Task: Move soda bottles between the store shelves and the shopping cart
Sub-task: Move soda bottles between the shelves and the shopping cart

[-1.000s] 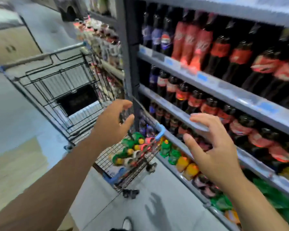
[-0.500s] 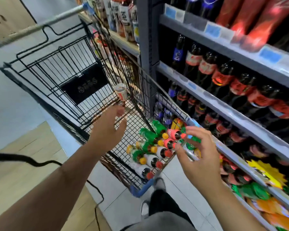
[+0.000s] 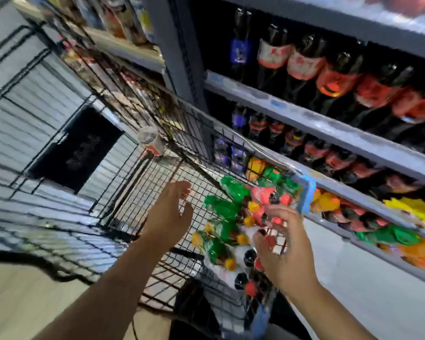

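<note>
A black wire shopping cart (image 3: 123,202) stands against the store shelves (image 3: 329,128). In its near corner lies a pile of soda bottles (image 3: 227,212), green, pink and white, with yellow, red and black caps. My left hand (image 3: 167,214) hovers open over the cart's wire floor, just left of the pile, holding nothing. Over the pile's right side my right hand (image 3: 282,244) has its fingers spread and curled, and nothing is gripped. The shelves hold rows of dark cola bottles with red labels (image 3: 334,82). The frame is blurred by motion.
One clear bottle with an orange label (image 3: 151,143) lies alone farther back in the cart. Orange and green bottles (image 3: 390,234) fill the lowest shelf at right. Another shelf unit with packaged goods (image 3: 113,18) stands at the upper left. Light wood flooring shows at the lower left.
The view has swung down from the shelves onto the cart. Both hands have dropped from shelf height toward the bottle pile in the cart, the right one reaching over it.
</note>
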